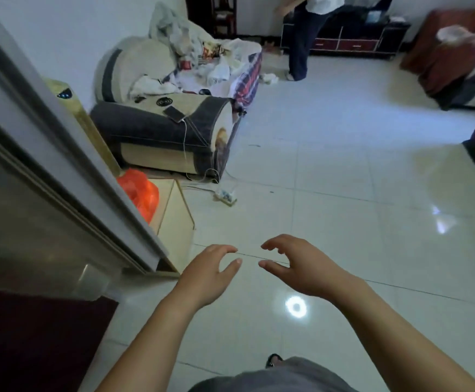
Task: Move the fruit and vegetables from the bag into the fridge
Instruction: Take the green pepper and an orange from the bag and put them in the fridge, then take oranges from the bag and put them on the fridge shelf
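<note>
Two bare hands, yours, reach out in front of you over a pale, glossy tiled floor (343, 179). Your left hand (205, 274) and your right hand (301, 267) are side by side but apart, fingertips turned toward each other. Both have loosely curled, spread fingers, thumbs held away from the rest, and neither holds or touches anything. To your left stands a tall grey fridge (33, 165), its front filling the left edge of the view; you cannot tell from this angle whether its door is ajar. Just past the fridge, an orange plastic bag (140, 190) sits on a low pale wooden stand (174, 213), partly hidden behind the fridge's edge and well apart from both hands. What the bag contains cannot be seen. Behind the stand is a beige and dark grey sofa (151, 131) heaped with clothes and cloth. A phone (174, 114) lies on its near armrest, with a white cable trailing down toward a power strip (226, 195) on the floor. A dark red mat (33, 335) lies at the lower left. At the far end of the room another person (301, 38) stands beside a low dark cabinet (349, 42).
</note>
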The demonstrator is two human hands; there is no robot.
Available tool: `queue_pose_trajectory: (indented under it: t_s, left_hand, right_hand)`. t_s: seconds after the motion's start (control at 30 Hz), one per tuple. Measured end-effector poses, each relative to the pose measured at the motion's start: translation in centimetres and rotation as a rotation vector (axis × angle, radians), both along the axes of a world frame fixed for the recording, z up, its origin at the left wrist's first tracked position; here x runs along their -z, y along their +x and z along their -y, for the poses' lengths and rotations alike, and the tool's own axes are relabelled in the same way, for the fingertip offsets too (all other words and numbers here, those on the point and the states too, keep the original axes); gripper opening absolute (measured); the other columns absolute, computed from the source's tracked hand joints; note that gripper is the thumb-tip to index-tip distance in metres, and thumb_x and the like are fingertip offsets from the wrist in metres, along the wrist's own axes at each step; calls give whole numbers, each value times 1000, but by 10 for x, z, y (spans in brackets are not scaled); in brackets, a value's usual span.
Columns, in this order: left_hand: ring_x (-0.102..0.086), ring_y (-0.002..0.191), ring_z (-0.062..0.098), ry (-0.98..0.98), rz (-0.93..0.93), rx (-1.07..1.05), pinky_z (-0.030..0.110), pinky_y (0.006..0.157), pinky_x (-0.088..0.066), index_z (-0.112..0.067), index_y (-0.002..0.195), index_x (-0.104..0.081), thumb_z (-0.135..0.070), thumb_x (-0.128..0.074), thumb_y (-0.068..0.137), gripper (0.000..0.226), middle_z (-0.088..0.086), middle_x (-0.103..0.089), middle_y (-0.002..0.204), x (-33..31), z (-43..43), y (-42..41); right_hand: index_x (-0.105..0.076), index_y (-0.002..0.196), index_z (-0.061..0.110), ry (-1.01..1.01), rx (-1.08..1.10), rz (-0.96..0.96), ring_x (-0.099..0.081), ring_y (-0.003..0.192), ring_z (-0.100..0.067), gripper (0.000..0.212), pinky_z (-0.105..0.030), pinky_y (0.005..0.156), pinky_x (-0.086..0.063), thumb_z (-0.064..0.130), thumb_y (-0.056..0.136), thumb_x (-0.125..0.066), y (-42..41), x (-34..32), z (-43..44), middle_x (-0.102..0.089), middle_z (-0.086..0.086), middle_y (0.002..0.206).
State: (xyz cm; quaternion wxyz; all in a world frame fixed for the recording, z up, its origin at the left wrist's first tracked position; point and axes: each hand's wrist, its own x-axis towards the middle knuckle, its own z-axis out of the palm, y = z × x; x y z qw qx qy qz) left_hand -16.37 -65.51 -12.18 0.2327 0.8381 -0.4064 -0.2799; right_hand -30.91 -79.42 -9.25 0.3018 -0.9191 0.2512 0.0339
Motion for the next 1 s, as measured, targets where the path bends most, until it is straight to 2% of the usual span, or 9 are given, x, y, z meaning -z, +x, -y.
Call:
queue_pose_trajectory:
  t_s: [0.2,0.33,0.43,0.6,0.8,1.0]
  left_hand:
    - [-44,121,6,-12,10,-90,18,94,-32,-29,127,-49,-42,-46,94,36,-11,-46,136,-5,38,22]
    - [-45,120,6,3,12,-118,18,90,-32,-28,125,-51,-40,-47,94,34,-9,-48,134,3,53,60]
    - [-46,119,7,-31,4,-182,20,91,-35,-28,125,-51,-41,-47,94,35,-9,-48,134,12,82,90]
    - [-47,121,11,-66,45,-176,31,100,-40,-28,130,-46,-44,-44,93,40,-8,-46,137,10,142,140]
    - [-50,114,11,-36,95,-194,34,93,-45,-30,130,-45,-46,-43,93,40,-10,-44,135,-2,163,192]
    - [-47,120,11,8,70,-377,37,99,-42,-29,130,-45,-46,-42,93,41,-9,-44,137,16,147,232]
  right_hand:
    - [-50,124,31,36,-76,9,-49,110,-3,41,-17,88,-37,52,88,-49,27,5,55,-53,14,124]
    - [-51,122,31,103,-106,0,-51,106,-3,42,-17,85,-38,53,87,-50,73,16,79,-54,14,124]
    - [-48,126,30,68,-150,-13,-51,107,-5,44,-18,87,-39,52,88,-49,112,17,104,-52,12,127]
    - [-43,131,28,-41,-110,43,-50,111,-7,48,-19,86,-37,50,89,-50,169,4,157,-47,10,131]
    - [-46,127,30,-22,-123,69,-51,103,-4,45,-17,80,-37,50,87,-52,230,5,191,-51,11,126]
    - [-45,128,32,19,-368,10,-48,101,-1,47,-17,84,-39,55,86,-48,317,28,192,-51,11,127]
